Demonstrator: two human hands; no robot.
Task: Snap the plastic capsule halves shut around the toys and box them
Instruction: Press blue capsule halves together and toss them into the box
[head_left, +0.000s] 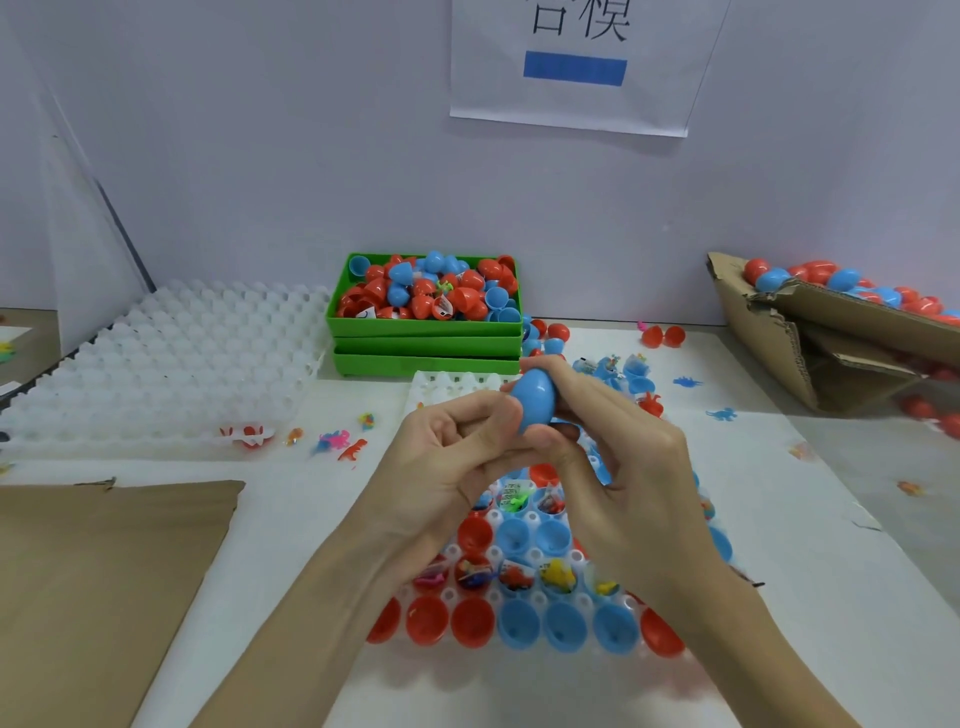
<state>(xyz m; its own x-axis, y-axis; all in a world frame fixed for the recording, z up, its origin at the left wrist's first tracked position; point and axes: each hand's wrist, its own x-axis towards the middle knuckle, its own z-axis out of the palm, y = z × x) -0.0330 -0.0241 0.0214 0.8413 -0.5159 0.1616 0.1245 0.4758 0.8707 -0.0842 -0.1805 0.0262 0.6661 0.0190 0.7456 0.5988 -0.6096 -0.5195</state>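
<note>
Both my hands are up over the white egg-style tray (524, 657) w/ a blue capsule (535, 397) between them. My right hand (618, 457) has its fingers curled round the capsule from the far side & underneath, and my left hand (457, 447) pinches the near end w/ thumb and fingertips. The capsule looks closed, no gap that I can see, tho my fingers cover part of the seam so can't say for sure.

The tray sits on the bench at the near edge, about mid. It's got rows of open red and blue halves (470, 621) nearest me, and further in there's a row w/ little toys (558, 574) sitting in the halves.

At the back of the bench, middle, a stack of green bins (426, 345), top one heaped w/ red/blue halves. Back right corner has a torn cardboard box (810, 332) w/ finished capsules piled in it. Left side, an empty white tray (156, 364), and loose toy dinos (353, 449) scattered just beside it. A flat cardboard sheet (98, 571) lies at the near left.
</note>
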